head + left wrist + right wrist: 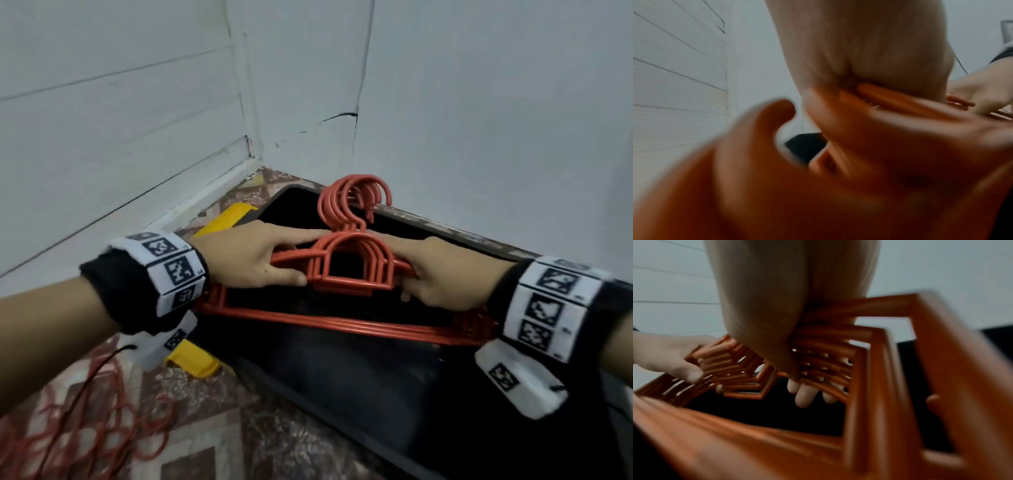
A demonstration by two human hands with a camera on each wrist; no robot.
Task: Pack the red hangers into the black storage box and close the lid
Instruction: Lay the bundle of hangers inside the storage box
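Forearms fill the bottom of the head view, each with a black cuff and a white tagged band. Left hand (246, 255) is clamped on the hangers (342, 270): index finger stretched along the top of the stack toward the necks, thumb pressed against the near side of the arch, so it's pinching the bundle's left shoulder. Over on the other side, the right hand (442, 274) does the mirror image, index finger laid along the top, the other fingers wrapped under the bars; the right wrist view shows those fingertips (807, 395) poking out below the stack.

So the hangers are one bunched stack between both hands, hooks pointing away toward the wall, held flat right over the open box (359, 373). Can't tell if the bottom bars touch the box or just float above it. Two yellow latches (195, 359) sit on the box's left edge, and a tangle of red cord (85, 431) lies on the floor at far left.
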